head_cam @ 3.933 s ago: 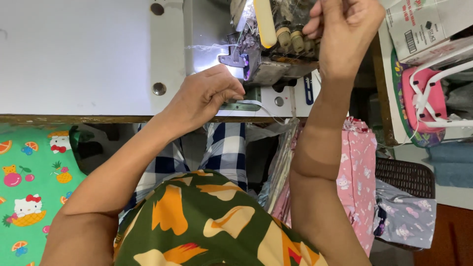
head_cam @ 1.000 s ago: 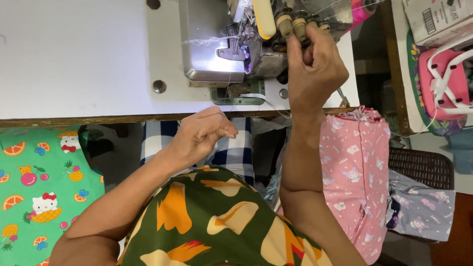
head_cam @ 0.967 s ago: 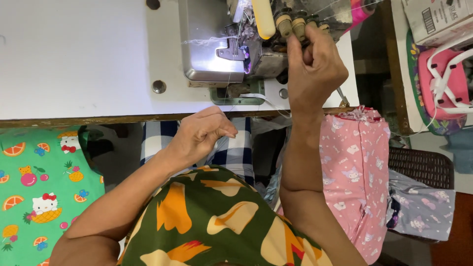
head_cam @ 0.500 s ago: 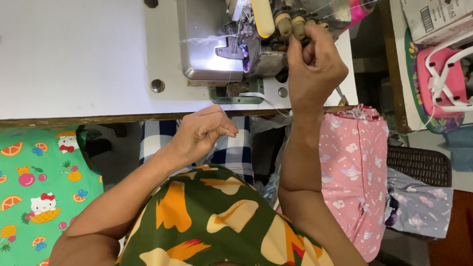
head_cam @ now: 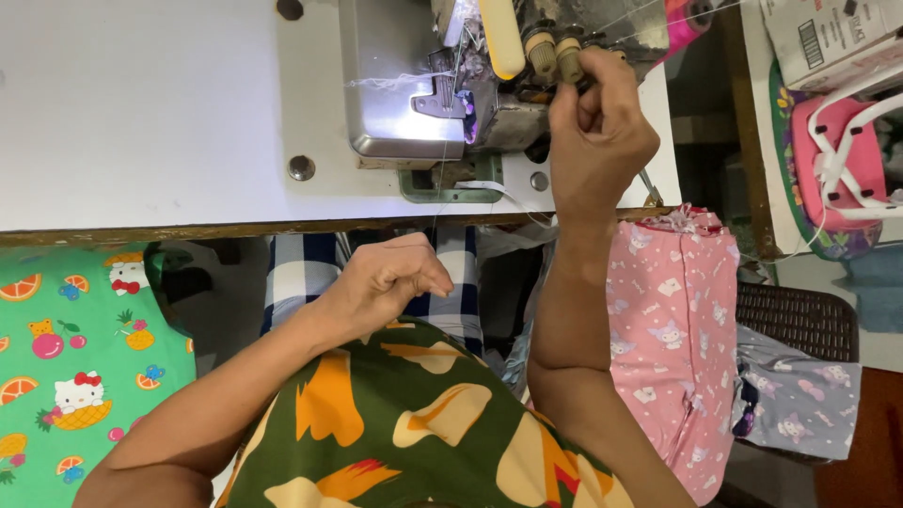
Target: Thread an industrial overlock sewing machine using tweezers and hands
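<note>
A grey overlock sewing machine (head_cam: 423, 103) stands on a white table (head_cam: 141, 113). My right hand (head_cam: 597, 132) reaches up to the machine's right side, its fingers pinched at the small tan knobs (head_cam: 555, 56) there. My left hand (head_cam: 390, 282) hovers below the table's front edge, over my lap, with the fingertips pinched together; a thin thread (head_cam: 440, 188) runs from the machine down toward it. My lap shows green and orange patterned cloth (head_cam: 404, 423) and blue checked cloth (head_cam: 301, 268).
Green printed fabric (head_cam: 66, 367) lies at the left. Pink printed fabric (head_cam: 673, 329) hangs at the right, with grey printed fabric (head_cam: 800, 395) and a dark woven basket (head_cam: 800, 320) beyond it. A pink container (head_cam: 837, 160) and a cardboard box (head_cam: 828, 38) sit at the upper right.
My left hand came down from the machine's front to below the table edge. My right hand dropped from above to the knobs and has stayed there for the last second.
</note>
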